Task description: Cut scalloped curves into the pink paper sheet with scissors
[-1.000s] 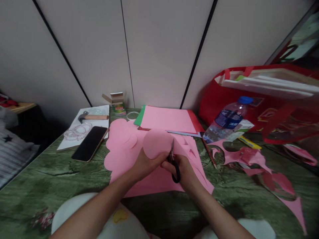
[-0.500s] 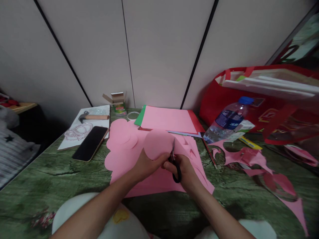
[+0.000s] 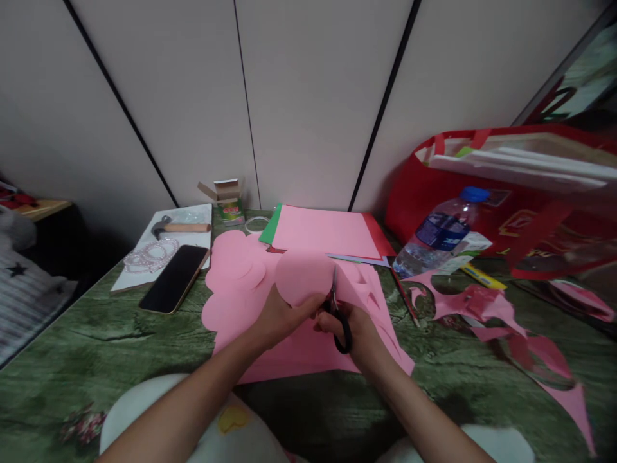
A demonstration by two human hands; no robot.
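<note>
Between the thumb and fingers of my left hand (image 3: pixel 284 318) is a rounded pink paper piece (image 3: pixel 303 276), held by its lower edge. My right hand (image 3: pixel 351 325) is closed round the black handles of a pair of scissors (image 3: pixel 343 334). The blades point away from me along the right edge of the rounded piece. Underneath both hands lies a stack of pink paper sheets (image 3: pixel 260 370). Several cut pink paper circles (image 3: pixel 231 257) overlap on its left side. Some of my left fingers are hidden behind the paper.
Left are a black phone (image 3: pixel 174 280), a hammer (image 3: pixel 186 227) and a beaded string (image 3: pixel 150 255). Behind are a small open box (image 3: pixel 230 202) and coloured paper sheets (image 3: pixel 328 231). Right are a pencil (image 3: pixel 405 299), a water bottle (image 3: pixel 441 228), pink paper scraps (image 3: pixel 482 308) and a red bag (image 3: pixel 506 206).
The rounded paper piece has shifted slightly left and the scissor blades have tilted a little more upright along its edge. Both hands keep their hold.
</note>
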